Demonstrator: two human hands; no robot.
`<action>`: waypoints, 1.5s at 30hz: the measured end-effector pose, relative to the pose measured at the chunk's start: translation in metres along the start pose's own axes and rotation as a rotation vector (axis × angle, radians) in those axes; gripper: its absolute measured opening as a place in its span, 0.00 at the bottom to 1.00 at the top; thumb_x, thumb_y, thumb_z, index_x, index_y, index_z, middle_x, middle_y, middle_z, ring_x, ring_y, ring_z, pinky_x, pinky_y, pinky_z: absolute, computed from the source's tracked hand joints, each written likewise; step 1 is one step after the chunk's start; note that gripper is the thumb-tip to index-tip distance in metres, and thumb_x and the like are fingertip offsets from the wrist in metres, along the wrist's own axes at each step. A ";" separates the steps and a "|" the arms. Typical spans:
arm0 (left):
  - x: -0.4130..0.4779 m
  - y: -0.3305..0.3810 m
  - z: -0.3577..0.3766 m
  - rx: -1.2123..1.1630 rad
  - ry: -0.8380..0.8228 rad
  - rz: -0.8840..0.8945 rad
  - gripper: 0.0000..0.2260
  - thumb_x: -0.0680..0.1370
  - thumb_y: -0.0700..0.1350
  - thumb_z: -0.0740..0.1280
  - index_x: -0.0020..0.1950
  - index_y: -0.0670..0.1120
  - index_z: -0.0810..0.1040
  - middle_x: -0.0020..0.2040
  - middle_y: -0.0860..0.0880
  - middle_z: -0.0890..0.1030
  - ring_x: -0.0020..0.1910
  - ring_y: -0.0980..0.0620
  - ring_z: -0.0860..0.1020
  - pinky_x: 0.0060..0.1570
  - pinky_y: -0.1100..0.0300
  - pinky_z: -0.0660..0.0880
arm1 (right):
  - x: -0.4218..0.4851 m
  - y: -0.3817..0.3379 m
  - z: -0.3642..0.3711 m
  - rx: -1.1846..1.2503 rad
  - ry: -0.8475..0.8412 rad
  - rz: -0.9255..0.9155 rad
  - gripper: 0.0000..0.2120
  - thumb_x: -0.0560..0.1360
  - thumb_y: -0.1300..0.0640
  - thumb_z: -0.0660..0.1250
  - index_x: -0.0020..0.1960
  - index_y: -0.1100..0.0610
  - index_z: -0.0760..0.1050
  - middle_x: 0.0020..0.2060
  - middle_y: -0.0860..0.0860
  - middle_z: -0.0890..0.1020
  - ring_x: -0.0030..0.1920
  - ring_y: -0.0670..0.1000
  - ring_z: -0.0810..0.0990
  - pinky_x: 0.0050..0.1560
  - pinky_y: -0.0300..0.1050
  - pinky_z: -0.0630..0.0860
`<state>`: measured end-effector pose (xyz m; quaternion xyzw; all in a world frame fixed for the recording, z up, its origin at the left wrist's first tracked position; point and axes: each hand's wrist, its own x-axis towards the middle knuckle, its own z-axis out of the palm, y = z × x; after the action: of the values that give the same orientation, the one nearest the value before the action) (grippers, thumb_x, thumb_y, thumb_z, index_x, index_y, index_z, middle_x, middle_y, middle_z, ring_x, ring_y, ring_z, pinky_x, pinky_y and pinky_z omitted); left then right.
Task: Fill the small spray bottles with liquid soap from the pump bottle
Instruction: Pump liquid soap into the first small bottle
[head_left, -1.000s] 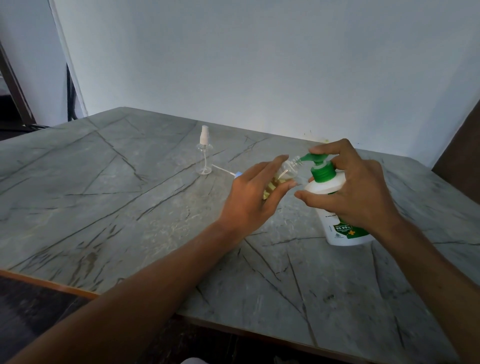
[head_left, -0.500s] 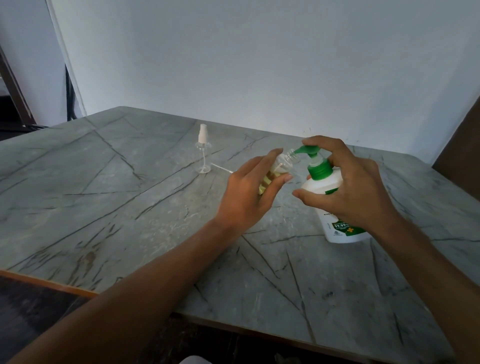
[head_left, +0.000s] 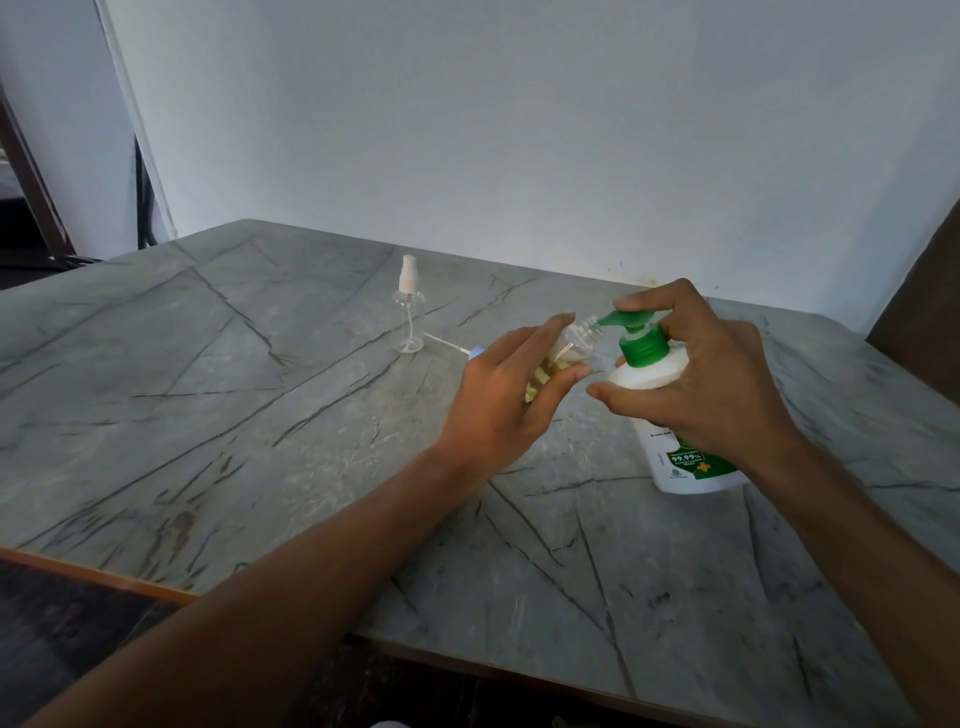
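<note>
Looking down from my head, my left hand (head_left: 511, 400) grips a small spray bottle (head_left: 571, 348). It is uncapped, tilted and part full of yellowish soap, with its open mouth at the green spout of the pump bottle (head_left: 641, 364). My right hand (head_left: 711, 387) wraps that bottle's shoulder, forefinger on the pump head. The pump bottle stands on the table (head_left: 208, 395). A capped spray bottle (head_left: 409, 317) stands farther back.

A grey veined stone table (head_left: 218, 415) (orange-edged) stands against a plain pale wall (head_left: 519, 130).
</note>
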<state>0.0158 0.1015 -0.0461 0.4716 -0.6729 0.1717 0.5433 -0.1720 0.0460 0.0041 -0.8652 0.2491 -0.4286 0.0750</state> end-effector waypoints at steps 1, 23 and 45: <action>0.000 0.000 -0.001 0.002 0.004 -0.004 0.20 0.76 0.47 0.71 0.64 0.39 0.76 0.50 0.45 0.82 0.44 0.58 0.76 0.45 0.74 0.71 | 0.000 0.000 0.000 -0.001 -0.012 -0.001 0.33 0.61 0.44 0.81 0.60 0.38 0.67 0.49 0.44 0.82 0.43 0.44 0.82 0.43 0.41 0.79; 0.002 0.002 -0.002 0.002 0.027 -0.019 0.20 0.77 0.48 0.70 0.65 0.40 0.76 0.48 0.46 0.82 0.43 0.57 0.77 0.44 0.72 0.72 | -0.002 -0.002 0.000 -0.022 0.008 -0.033 0.36 0.61 0.46 0.81 0.64 0.40 0.68 0.48 0.38 0.79 0.42 0.43 0.80 0.42 0.28 0.74; 0.003 0.002 -0.003 -0.006 0.043 -0.014 0.20 0.77 0.48 0.69 0.65 0.39 0.76 0.47 0.46 0.82 0.42 0.57 0.77 0.43 0.72 0.72 | -0.005 -0.002 -0.003 -0.139 -0.051 -0.065 0.44 0.62 0.33 0.75 0.73 0.40 0.62 0.56 0.40 0.79 0.47 0.44 0.80 0.52 0.40 0.76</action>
<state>0.0158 0.1033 -0.0420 0.4712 -0.6582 0.1760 0.5602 -0.1761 0.0503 0.0028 -0.8866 0.2481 -0.3904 0.0071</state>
